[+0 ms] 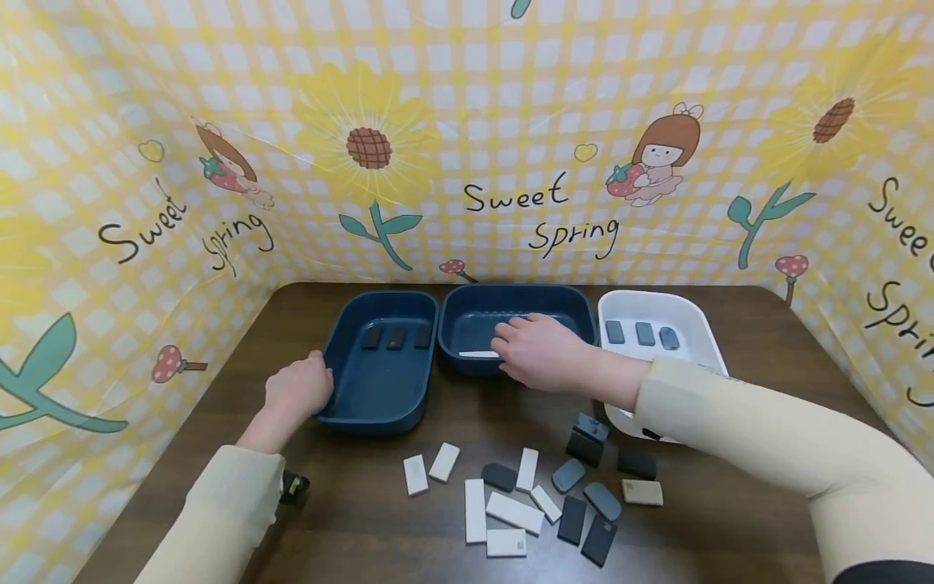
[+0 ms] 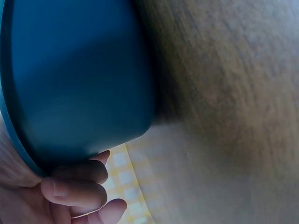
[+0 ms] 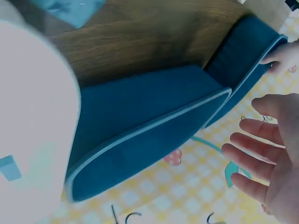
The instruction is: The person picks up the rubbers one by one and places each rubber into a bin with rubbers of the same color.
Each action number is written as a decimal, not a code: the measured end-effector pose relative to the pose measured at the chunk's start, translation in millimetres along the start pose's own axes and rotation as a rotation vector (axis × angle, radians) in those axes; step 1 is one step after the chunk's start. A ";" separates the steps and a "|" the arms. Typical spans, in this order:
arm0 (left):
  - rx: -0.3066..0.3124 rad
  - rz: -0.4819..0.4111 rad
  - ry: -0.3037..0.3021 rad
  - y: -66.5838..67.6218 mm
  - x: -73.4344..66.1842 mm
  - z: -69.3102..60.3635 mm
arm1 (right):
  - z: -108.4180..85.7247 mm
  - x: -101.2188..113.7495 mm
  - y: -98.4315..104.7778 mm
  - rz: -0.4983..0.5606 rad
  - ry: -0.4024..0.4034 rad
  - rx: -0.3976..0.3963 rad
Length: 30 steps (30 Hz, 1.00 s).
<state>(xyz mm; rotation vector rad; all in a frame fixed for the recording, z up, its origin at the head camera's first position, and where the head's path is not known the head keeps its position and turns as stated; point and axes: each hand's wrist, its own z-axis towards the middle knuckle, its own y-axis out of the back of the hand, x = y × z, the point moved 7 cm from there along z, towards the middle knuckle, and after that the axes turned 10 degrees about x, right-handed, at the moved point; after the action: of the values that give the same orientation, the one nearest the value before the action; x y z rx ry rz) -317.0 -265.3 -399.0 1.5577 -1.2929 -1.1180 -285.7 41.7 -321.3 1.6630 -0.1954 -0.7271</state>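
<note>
The bare left hand (image 1: 297,386) curled its fingers (image 2: 77,192), its cream-sleeved forearm (image 1: 219,511) angled forward; the bare right hand (image 1: 540,353) spread its fingers (image 3: 254,146) loosely, its cream-sleeved arm (image 1: 759,430) bent.

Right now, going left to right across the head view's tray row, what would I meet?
Left hand, navy rounded rectangular tray with three dark rectangular blocks, crosswise navy rounded tray, white rounded tray with three bluish blocks.

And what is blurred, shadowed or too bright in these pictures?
In the head view, small blocks look fairly clear; in the left wrist view, the table is blurred and the blue tray partly shadowed; in the right wrist view, the white tray looks washed out.
</note>
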 end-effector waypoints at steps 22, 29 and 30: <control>-0.018 -0.002 -0.003 2.1 -3.8 0.6 | -56.2 47.1 -26.0 0.181 0.083 0.016; -0.012 -0.011 0.005 1.7 -2.6 -2.6 | -56.1 69.9 -47.8 0.274 0.171 0.134; -0.010 -0.011 0.006 1.3 -2.1 -3.1 | -55.4 71.4 -50.1 0.283 0.177 0.140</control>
<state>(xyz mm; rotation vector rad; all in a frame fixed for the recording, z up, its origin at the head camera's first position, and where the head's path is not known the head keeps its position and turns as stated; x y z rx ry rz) -314.5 -263.3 -396.6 1.5614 -1.2745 -1.1242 -211.8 63.2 -390.3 1.7770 -0.3539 -0.3575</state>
